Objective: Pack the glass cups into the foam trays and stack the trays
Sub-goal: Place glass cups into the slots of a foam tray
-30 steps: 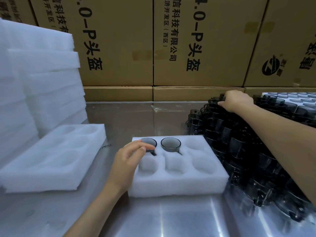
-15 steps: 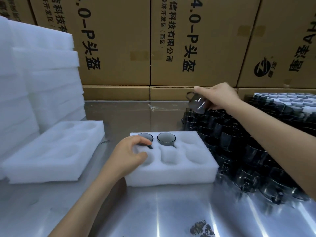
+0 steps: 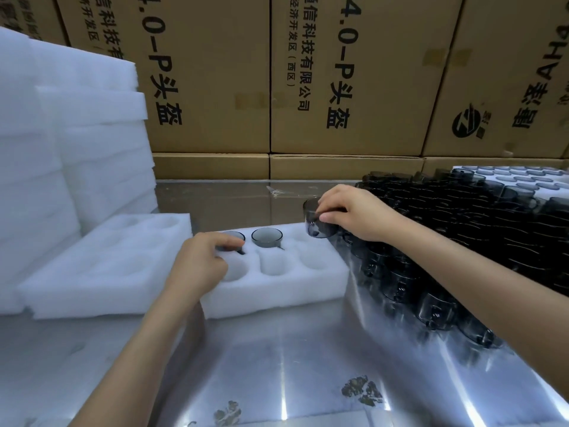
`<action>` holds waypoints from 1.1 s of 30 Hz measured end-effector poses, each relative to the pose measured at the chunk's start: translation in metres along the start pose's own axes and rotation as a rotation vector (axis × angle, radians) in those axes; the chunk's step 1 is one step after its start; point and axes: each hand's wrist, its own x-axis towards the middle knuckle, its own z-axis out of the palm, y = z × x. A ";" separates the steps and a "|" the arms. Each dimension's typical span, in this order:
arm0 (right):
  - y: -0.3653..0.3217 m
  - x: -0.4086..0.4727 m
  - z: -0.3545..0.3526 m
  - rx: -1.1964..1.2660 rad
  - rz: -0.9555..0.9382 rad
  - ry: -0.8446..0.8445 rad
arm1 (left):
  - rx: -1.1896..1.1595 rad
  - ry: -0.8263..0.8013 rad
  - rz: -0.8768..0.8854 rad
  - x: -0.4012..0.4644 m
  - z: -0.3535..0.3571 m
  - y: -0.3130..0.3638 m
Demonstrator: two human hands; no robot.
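The right hand (image 3: 354, 215) grips a smoky glass cup (image 3: 317, 221) over the foam tray's (image 3: 277, 291) far right pocket, while the left hand (image 3: 200, 263) rests loosely curled on the tray's left side, fingertips at a seated cup (image 3: 234, 237).

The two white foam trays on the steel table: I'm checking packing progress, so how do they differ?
The middle white foam tray holds two smoky glass cups in its far row; the left white foam tray holds none. The left hand rests on the middle tray only. Both have moulded round pockets.
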 end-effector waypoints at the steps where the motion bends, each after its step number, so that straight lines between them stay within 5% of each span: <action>1: 0.000 -0.001 0.003 -0.008 -0.026 -0.014 | 0.012 -0.012 -0.005 0.001 -0.003 -0.002; 9: 0.000 0.001 0.009 0.231 0.165 -0.131 | 0.043 -0.029 -0.011 0.002 -0.006 -0.007; 11: -0.003 0.004 0.013 0.126 0.183 -0.130 | 0.047 -0.014 -0.011 0.002 -0.004 -0.006; 14: -0.004 0.010 0.025 -0.032 0.164 -0.090 | 0.041 0.001 -0.019 0.003 -0.003 -0.006; 18: -0.002 0.012 0.032 0.054 0.149 0.088 | 0.018 -0.001 -0.015 0.002 0.003 -0.004; 33: 0.007 0.019 0.050 -0.019 0.007 0.045 | -0.004 0.029 -0.023 0.000 0.012 0.000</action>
